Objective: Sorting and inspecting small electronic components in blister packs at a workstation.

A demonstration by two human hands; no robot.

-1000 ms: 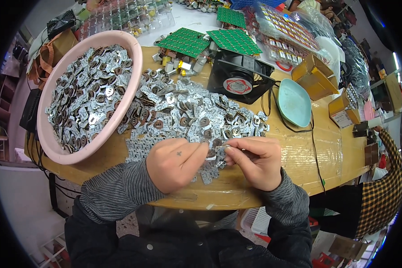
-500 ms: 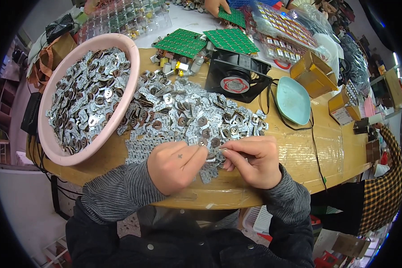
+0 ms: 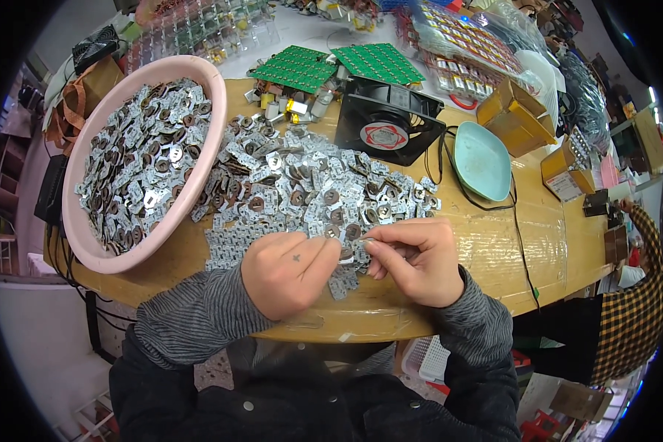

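Note:
Over the near edge of a loose pile of small grey circuit boards with brown round parts (image 3: 313, 180), my two hands almost meet. My left hand (image 3: 291, 274) is closed, back upward, its fingertips hidden; a small board shows beside them, but I cannot tell whether it is held. My right hand (image 3: 420, 261) pinches thumb against forefinger on a tiny pale piece too small to name. Left of the hands, flat unseparated panels of the same grey boards (image 3: 232, 244) lie on the table.
A tilted pink basin (image 3: 219, 140) full of similar boards stands at left. Beyond the pile sit a black fan (image 3: 390, 121), green circuit panels (image 3: 295, 68) and a turquoise tray (image 3: 482, 162) with a black cable beside it. Yellow cardboard boxes (image 3: 519, 121) and a person in a checked shirt (image 3: 633, 317) are at right.
Another person's hand, holding a green panel at the far edge, has left the view along with that panel. My hands keep nearly the same pose, and the view has shifted slightly.

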